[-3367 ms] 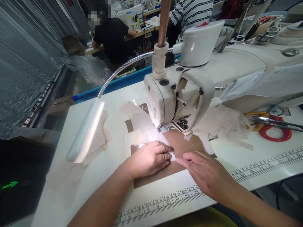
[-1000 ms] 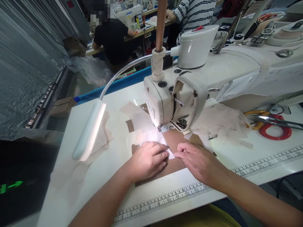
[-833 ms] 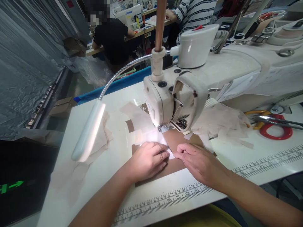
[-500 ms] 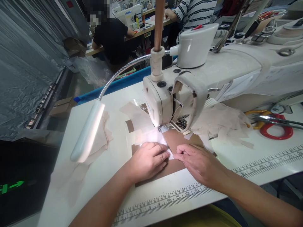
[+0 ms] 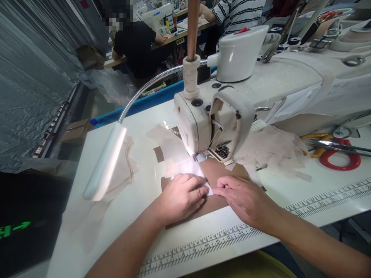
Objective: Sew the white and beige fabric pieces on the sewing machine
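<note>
"Where is the cloth?"

"The white cloth (image 5: 188, 166) lies at the foot of the sewing machine (image 5: 189, 119). Its narrow end runs from the needle towards the wearer, slanting slightly right, against a brown sheet (image 5: 214, 173)."

"And the hands?"

"Both are on the machine's near side. The left hand (image 5: 182, 199), a little nearer the needle, rests palm down on the cloth, fingers together and loosely curled; from them, the cloth extends forward under the machine. The right hand (image 5: 243, 197) has thumb and forefinger drawn together at the cloth's tip. I can't tell whether either hand pinches anything."

"What's the surface?"

"A white table (image 5: 142, 123), with a ruler (image 5: 207, 247) along the edge nearest the wearer. Left of the machine hangs a lit lamp (image 5: 106, 162); right of it are sheer scraps (image 5: 275, 150) and red-handled scissors (image 5: 340, 167)."

"The room?"

"Beyond the machine, a person in black (image 5: 133, 46) and a person in stripes (image 5: 246, 15) are at other tables. Silvery sheeting (image 5: 34, 69) hangs far to its left."
</note>
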